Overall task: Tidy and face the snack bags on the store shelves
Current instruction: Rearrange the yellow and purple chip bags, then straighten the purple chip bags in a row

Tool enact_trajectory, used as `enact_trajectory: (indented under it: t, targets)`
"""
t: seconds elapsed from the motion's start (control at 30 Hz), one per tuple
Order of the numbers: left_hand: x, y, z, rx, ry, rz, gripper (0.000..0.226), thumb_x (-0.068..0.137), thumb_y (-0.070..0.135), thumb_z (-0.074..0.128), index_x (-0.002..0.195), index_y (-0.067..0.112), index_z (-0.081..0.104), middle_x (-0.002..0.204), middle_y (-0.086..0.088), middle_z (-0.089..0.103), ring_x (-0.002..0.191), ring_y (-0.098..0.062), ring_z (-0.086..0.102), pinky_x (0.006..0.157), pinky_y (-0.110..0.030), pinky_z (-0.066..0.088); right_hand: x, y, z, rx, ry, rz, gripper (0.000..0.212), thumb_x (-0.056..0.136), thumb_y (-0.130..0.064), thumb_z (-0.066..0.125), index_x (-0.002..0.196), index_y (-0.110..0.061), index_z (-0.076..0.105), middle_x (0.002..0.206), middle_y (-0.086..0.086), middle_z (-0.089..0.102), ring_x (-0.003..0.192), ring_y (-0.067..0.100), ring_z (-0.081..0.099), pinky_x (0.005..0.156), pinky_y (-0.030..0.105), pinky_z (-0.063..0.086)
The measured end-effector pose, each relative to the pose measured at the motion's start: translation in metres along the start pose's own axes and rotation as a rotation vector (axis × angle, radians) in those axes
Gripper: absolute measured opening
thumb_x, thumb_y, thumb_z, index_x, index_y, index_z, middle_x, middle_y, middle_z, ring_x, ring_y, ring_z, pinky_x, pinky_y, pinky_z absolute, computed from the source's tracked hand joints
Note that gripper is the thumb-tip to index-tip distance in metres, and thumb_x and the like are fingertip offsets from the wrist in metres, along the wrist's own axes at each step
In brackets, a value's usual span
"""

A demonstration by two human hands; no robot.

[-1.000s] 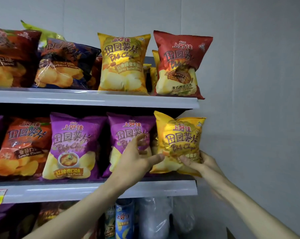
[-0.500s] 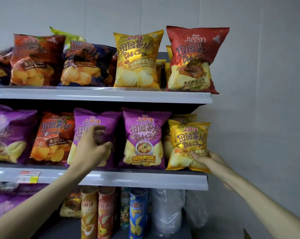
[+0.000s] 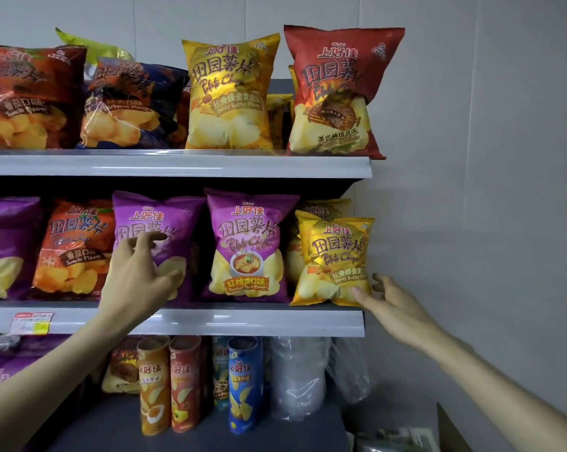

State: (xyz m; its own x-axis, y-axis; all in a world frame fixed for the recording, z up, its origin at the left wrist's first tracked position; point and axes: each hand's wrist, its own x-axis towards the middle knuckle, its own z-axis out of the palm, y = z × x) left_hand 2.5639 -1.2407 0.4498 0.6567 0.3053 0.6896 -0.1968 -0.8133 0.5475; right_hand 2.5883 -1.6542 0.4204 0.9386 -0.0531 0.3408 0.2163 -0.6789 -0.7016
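Chip bags stand in rows on two white shelves. On the middle shelf [image 3: 243,321], my left hand [image 3: 141,275] hovers with fingers spread against a purple bag [image 3: 164,230], gripping nothing. A second purple bag [image 3: 247,243] stands to its right. At the row's right end a yellow honey butter bag [image 3: 336,259] stands upright; the fingertips of my right hand [image 3: 386,298] touch its lower right corner, fingers apart. Another yellow bag [image 3: 327,208] sits behind it. An orange tomato bag [image 3: 76,246] stands left of my left hand.
The top shelf [image 3: 210,164] carries a red-brown bag [image 3: 27,99], a dark blue bag [image 3: 128,102], a yellow bag [image 3: 228,96] and a red bag [image 3: 337,93]. Chip cans [image 3: 181,383] and plastic-wrapped cups [image 3: 295,376] stand below. A grey wall [image 3: 471,190] bounds the right.
My left hand moved left from the right-end yellow bag to the purple bag. My right hand eased off the yellow bag to a fingertip touch. The view shifted left.
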Motion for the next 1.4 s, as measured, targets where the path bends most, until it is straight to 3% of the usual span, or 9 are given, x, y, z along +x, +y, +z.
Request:
enact_trajectory:
  t: [0.07,0.2,0.37,0.77,0.97,1.07,1.23,1.3,1.4]
  targets:
    - [-0.002,-0.005,0.002,0.075,0.010,0.004,0.071,0.083,0.026,0.080,0.145,0.028,0.046,0.136,-0.011,0.041,0.133,-0.037,0.040,0.093,-0.053,0.046,-0.012,-0.001,-0.004,-0.157,0.113,-0.079,0.081,0.093,-0.072,0.052,0.157,-0.025,0.036,0.158,-0.002,0.047,0.144,0.023,0.043,0.115,0.042,0.039]
    - [-0.005,-0.014,0.004,0.234,-0.031,0.071,0.072,0.086,0.032,0.081,0.146,0.026,0.044,0.141,-0.011,0.036,0.133,-0.040,0.039,0.084,-0.055,0.052,-0.042,-0.036,0.001,-0.254,0.235,-0.365,0.058,0.101,-0.051,0.056,0.153,-0.029,0.042,0.150,-0.007,0.051,0.140,0.016,0.040,0.113,0.036,0.036]
    - [-0.008,-0.021,-0.004,0.367,-0.088,0.164,0.066,0.087,0.044,0.075,0.147,0.031,0.051,0.147,-0.005,0.034,0.134,-0.035,0.044,0.077,-0.047,0.056,-0.054,-0.094,0.038,-0.328,0.111,-0.508,0.059,0.100,-0.059,0.047,0.150,-0.028,0.044,0.147,-0.008,0.050,0.138,0.014,0.038,0.117,0.040,0.034]
    - [0.012,-0.058,-0.079,0.248,-0.265,0.339,0.067,0.089,0.052,0.062,0.152,0.034,0.051,0.154,0.010,0.048,0.140,-0.018,0.046,0.105,-0.042,0.051,-0.047,-0.232,0.152,-0.400,0.052,-0.589,0.064,0.100,-0.062,0.046,0.156,-0.031,0.036,0.154,-0.008,0.048,0.143,0.015,0.038,0.115,0.037,0.034]
    - [0.049,-0.133,-0.123,0.252,-0.234,0.213,0.081,0.078,0.056,0.055,0.155,0.035,0.041,0.148,0.003,0.049,0.136,-0.030,0.050,0.099,-0.045,0.050,-0.034,-0.275,0.207,-0.275,0.098,-0.464,0.086,0.097,-0.059,0.057,0.164,-0.026,0.013,0.169,-0.004,0.023,0.150,0.022,0.034,0.118,0.040,0.036]
    - [0.073,-0.176,-0.131,0.185,-0.208,0.097,0.085,0.087,0.051,0.066,0.161,0.027,0.032,0.147,-0.008,0.047,0.133,-0.036,0.052,0.092,-0.040,0.041,-0.029,-0.282,0.233,-0.152,0.126,-0.369,0.095,0.095,-0.059,0.062,0.165,-0.026,0.006,0.172,-0.005,0.014,0.155,0.023,0.027,0.122,0.044,0.033]
    - [0.097,-0.214,-0.124,0.074,-0.262,0.023,0.097,0.091,0.051,0.073,0.165,0.017,0.020,0.149,-0.014,0.051,0.131,-0.038,0.056,0.096,-0.039,0.041,-0.034,-0.292,0.266,-0.238,0.238,-0.410,0.089,0.095,-0.057,0.060,0.163,-0.026,0.012,0.172,-0.005,0.005,0.159,0.020,0.009,0.126,0.038,0.014]
    - [0.105,-0.218,-0.116,0.012,-0.273,-0.011,0.104,0.089,0.056,0.075,0.165,0.015,0.018,0.147,-0.013,0.055,0.129,-0.035,0.058,0.098,-0.038,0.043,-0.039,-0.301,0.275,-0.315,0.293,-0.485,0.081,0.096,-0.051,0.060,0.161,-0.024,0.021,0.170,-0.005,0.009,0.158,0.018,0.007,0.128,0.042,0.018]
    - [0.111,-0.216,-0.105,-0.215,-0.285,-0.075,0.103,0.086,0.058,0.079,0.161,0.016,0.024,0.134,-0.005,0.063,0.108,-0.026,0.062,0.090,-0.035,0.047,-0.044,-0.317,0.289,-0.373,0.273,-0.584,0.073,0.096,-0.042,0.061,0.159,-0.020,0.031,0.166,-0.007,0.024,0.156,0.010,0.013,0.127,0.034,0.020]
